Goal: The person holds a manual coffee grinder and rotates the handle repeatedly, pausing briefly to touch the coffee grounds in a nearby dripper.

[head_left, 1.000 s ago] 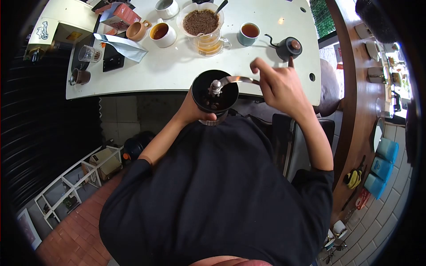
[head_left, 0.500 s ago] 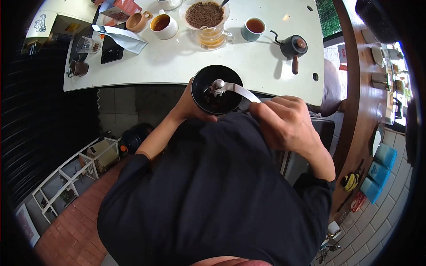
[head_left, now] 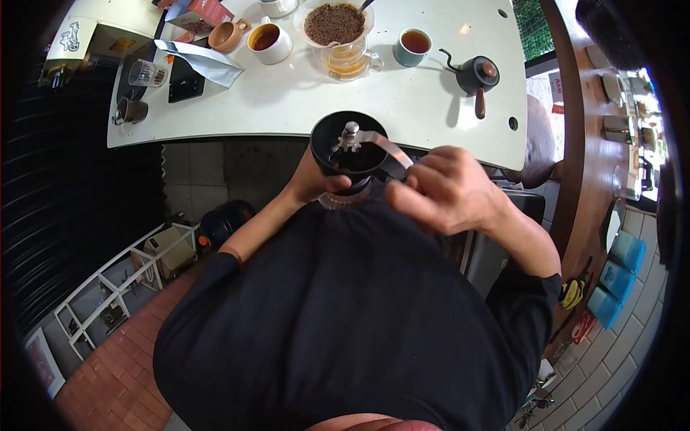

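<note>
A manual coffee grinder point(head_left: 361, 159) with a black, open-topped hopper is held in front of my chest, just off the table's near edge. My left hand point(head_left: 310, 178) is wrapped around its body from the left, thumb across the front. Below the hopper, a clear ribbed jar point(head_left: 343, 200) shows. From the central nut, a metal crank arm point(head_left: 388, 147) reaches right to my right hand point(head_left: 453, 192), which is closed at its outer end; the fingers hide the knob. The hopper's inside is dark, so its contents are hard to make out.
On the white table point(head_left: 287, 108) stand a glass dripper with coffee grounds point(head_left: 334, 25) over a server point(head_left: 346, 63), a white mug point(head_left: 269, 43), a teal cup point(head_left: 412, 49), a black gooseneck kettle point(head_left: 477, 75) and a silvery bag point(head_left: 205, 63). A wooden counter point(head_left: 575, 179) runs along the right.
The grinder has tilted, bringing the clear jar beneath it into view. My right hand has shifted slightly left, and the crank arm points a little lower. My left hand keeps its hold.
</note>
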### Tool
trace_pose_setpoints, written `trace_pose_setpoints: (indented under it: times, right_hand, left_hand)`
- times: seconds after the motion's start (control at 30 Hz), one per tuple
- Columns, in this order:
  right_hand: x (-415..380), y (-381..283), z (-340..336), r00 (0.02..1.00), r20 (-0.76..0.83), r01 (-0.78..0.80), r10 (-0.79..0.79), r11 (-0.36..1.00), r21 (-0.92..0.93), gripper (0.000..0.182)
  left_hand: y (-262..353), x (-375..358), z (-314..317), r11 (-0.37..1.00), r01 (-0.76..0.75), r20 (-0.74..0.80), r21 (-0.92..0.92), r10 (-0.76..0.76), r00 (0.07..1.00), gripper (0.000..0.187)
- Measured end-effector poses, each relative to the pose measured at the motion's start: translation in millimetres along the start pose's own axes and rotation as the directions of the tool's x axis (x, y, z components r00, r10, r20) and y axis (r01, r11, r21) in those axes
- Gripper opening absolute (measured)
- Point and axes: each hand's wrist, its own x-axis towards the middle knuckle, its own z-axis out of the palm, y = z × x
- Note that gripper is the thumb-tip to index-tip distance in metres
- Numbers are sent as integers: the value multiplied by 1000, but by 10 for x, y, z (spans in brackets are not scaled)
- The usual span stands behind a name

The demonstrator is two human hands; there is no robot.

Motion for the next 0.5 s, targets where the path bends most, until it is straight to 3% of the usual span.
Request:
trace_pose_setpoints:
  times: [0.1,0.2,0.37,0.43,0.47,0.5]
  right_hand:
    - [101,-119,-63,988,-89,129,-128,992,10,17]
    - [172,-277,-111,959,-190,227,-212,972,62,22]
    - [266,-554,-78,911,-311,339,-270,921,193,23]
    - [367,-603,-46,892,-354,358,-282,918,170,22]
    - [396,-591,-56,902,-333,338,-275,930,147,22]
    - [421,-598,-58,914,-315,310,-257,942,131,22]
  left_hand:
    - [17,-107,4,999,26,39,-43,-24,999,103]
    - [93,-246,27,980,145,142,-133,-125,982,106]
    - [50,-250,10,999,-36,147,-12,37,988,101]
    - [214,-141,118,838,-211,246,503,95,964,91]
    - [288,-163,189,824,-305,180,477,248,952,80]
    - [282,-129,185,816,-317,187,484,257,948,80]
